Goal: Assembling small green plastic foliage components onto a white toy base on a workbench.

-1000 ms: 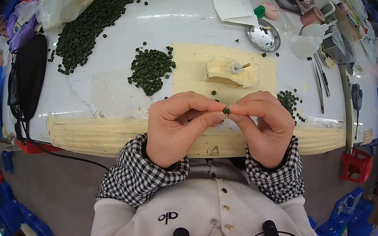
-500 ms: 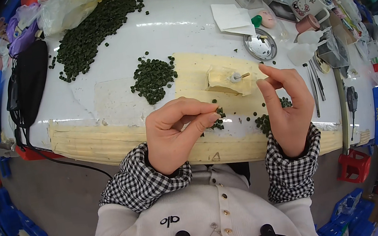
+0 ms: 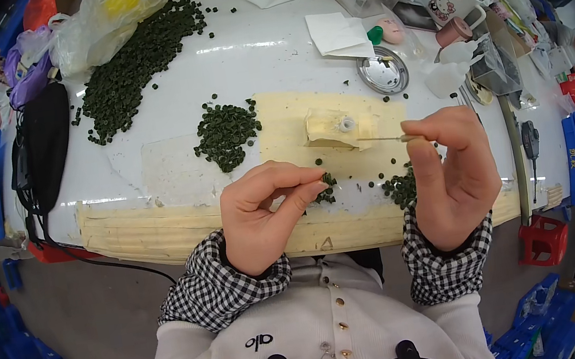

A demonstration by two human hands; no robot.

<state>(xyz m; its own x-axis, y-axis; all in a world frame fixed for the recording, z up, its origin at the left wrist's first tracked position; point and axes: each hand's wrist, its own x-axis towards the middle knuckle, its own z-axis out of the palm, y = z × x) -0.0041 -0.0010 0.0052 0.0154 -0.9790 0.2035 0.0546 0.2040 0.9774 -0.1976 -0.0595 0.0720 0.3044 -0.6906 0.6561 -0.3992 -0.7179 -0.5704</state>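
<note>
In the pinch of my right hand [image 3: 454,174] is a thin needle-like stick [image 3: 386,138], its point aimed left toward a cream, tape-wrapped block [image 3: 325,131]. A small white nozzle [image 3: 346,123] stands on that block. My left hand [image 3: 262,209] is closed at thumb and forefinger over the near part of the table; what sits between the fingertips is too small to make out. Just beyond those fingertips lie a few small dark green round pieces [image 3: 330,192]. Another little pile of green pieces [image 3: 399,189] is partly hidden behind my right hand.
A mid-sized heap of green pieces [image 3: 226,133] lies left of the block, and a far larger heap [image 3: 133,72] spreads behind it. At right stand a round metal dish [image 3: 383,72], a mug [image 3: 453,0] and a clear squeeze bottle [image 3: 446,76]. A black pouch [image 3: 47,143] rests at left.
My right hand has taken the stick out of the nozzle and drawn back toward me and rightward with it. My left hand keeps its pinch, nearly still. The whole view has shifted slightly.
</note>
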